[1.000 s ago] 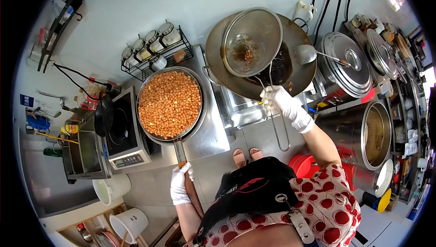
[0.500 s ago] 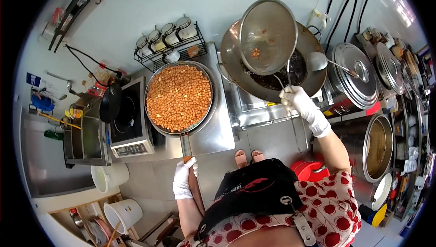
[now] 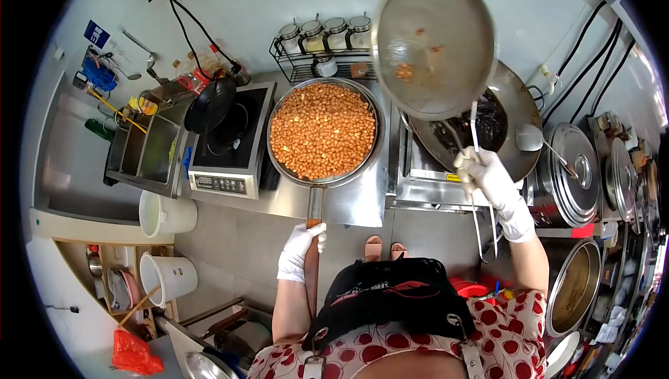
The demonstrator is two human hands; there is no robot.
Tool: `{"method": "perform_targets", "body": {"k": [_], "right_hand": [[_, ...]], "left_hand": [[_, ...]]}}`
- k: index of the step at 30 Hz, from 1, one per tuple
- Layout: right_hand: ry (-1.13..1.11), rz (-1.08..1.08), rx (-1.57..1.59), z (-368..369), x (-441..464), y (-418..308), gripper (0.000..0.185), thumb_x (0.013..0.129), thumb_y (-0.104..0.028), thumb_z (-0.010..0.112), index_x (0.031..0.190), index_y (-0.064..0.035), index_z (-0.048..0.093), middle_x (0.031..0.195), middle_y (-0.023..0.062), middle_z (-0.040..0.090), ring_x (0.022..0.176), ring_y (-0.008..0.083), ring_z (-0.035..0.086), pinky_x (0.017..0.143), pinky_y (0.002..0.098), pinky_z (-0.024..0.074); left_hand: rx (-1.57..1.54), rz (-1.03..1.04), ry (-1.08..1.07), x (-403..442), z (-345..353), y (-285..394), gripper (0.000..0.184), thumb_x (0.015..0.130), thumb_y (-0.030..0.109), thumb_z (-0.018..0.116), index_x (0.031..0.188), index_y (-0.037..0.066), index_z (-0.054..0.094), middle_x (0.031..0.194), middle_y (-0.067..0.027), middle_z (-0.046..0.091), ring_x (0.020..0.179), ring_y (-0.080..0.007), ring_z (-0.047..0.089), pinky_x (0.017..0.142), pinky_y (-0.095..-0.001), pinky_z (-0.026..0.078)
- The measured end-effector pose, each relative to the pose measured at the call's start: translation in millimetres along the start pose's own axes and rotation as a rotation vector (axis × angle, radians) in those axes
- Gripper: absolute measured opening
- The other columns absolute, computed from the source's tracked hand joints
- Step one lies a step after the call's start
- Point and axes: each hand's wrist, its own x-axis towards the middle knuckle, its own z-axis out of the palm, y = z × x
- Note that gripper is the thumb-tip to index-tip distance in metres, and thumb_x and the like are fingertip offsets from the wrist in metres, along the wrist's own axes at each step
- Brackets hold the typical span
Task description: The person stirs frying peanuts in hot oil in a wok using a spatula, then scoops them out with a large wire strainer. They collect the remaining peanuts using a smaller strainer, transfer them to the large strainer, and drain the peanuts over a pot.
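My left hand (image 3: 301, 250), in a white glove, is closed round the wooden handle of a strainer full of peanuts (image 3: 323, 131), which rests over a metal basin at the counter's edge. My gloved right hand (image 3: 490, 187) grips the looped wire handle of a large round mesh skimmer (image 3: 435, 44). The skimmer is raised and tilted above the left side of a wok (image 3: 523, 110), with a few nut bits stuck to its mesh. Dark liquid lies in the wok, partly hidden by the skimmer. A ladle (image 3: 531, 138) leans over the wok's right rim.
Behind the strainer stands a rack of lidded jars (image 3: 336, 34). An induction cooker (image 3: 230, 138) and a sink (image 3: 157, 149) are to the left. Lidded steel pots (image 3: 571, 170) stand to the right of the wok. Two white buckets (image 3: 167, 213) (image 3: 169, 278) are on the floor at left.
The view has turned, so the scene sits further right. My right hand has lifted the mesh skimmer up and leftward off the wok. My left hand keeps its hold on the strainer handle.
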Motion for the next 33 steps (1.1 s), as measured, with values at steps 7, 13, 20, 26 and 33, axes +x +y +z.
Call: {"method": "perform_targets", "body": {"k": [7, 13, 20, 26, 33], "right_hand": [[-0.046, 0.004, -0.461, 70, 47, -6, 0.01, 0.09, -0.004, 0.044, 0.089, -0.0017, 0.054, 0.056, 0.0003, 0.047, 0.042, 0.0095, 0.047, 0.038, 0.0259, 0.0407], [0.086, -0.561, -0.872, 73, 86, 37, 0.012, 0.085, -0.001, 0.046, 0.084, 0.0013, 0.057, 0.064, 0.0227, 0.058, 0.057, 0.0352, 0.062, 0.056, 0.0409, 0.0484], [0.018, -0.283, -0.735, 74, 70, 2, 0.013, 0.084, -0.002, 0.048, 0.087, 0.0027, 0.059, 0.075, 0.0296, 0.059, 0.078, 0.0448, 0.061, 0.068, 0.0458, 0.0494], [0.066, -0.321, -0.835, 73, 70, 16, 0.012, 0.085, -0.005, 0.05, 0.087, 0.0022, 0.06, 0.076, 0.0288, 0.06, 0.079, 0.0446, 0.061, 0.069, 0.0478, 0.0494], [0.064, -0.251, -0.809, 77, 67, 16, 0.013, 0.084, -0.003, 0.049, 0.088, 0.0017, 0.06, 0.079, 0.0299, 0.06, 0.083, 0.0453, 0.06, 0.072, 0.0464, 0.0488]], "left_hand": [[-0.061, -0.03, -0.02, 4, -4, -3, 0.015, 0.089, 0.016, 0.064, 0.088, 0.003, 0.056, 0.064, -0.0033, 0.052, 0.052, -0.0142, 0.049, 0.049, -0.0282, 0.04], [-0.054, -0.025, -0.019, 3, -5, -4, 0.016, 0.089, 0.016, 0.063, 0.09, 0.003, 0.056, 0.065, -0.0039, 0.053, 0.052, -0.0145, 0.049, 0.048, -0.0285, 0.04], [-0.06, -0.014, -0.015, 1, -6, -6, 0.016, 0.089, 0.017, 0.064, 0.089, 0.003, 0.056, 0.065, -0.0036, 0.053, 0.052, -0.0144, 0.049, 0.048, -0.0282, 0.04], [-0.044, -0.012, 0.001, -5, -3, -3, 0.015, 0.089, 0.016, 0.063, 0.088, 0.003, 0.056, 0.065, -0.0036, 0.053, 0.052, -0.0144, 0.049, 0.048, -0.0281, 0.04], [0.002, -0.005, -0.003, -2, -4, -4, 0.016, 0.09, 0.017, 0.062, 0.086, 0.004, 0.054, 0.065, -0.0029, 0.052, 0.052, -0.0139, 0.048, 0.049, -0.0278, 0.04]]}}
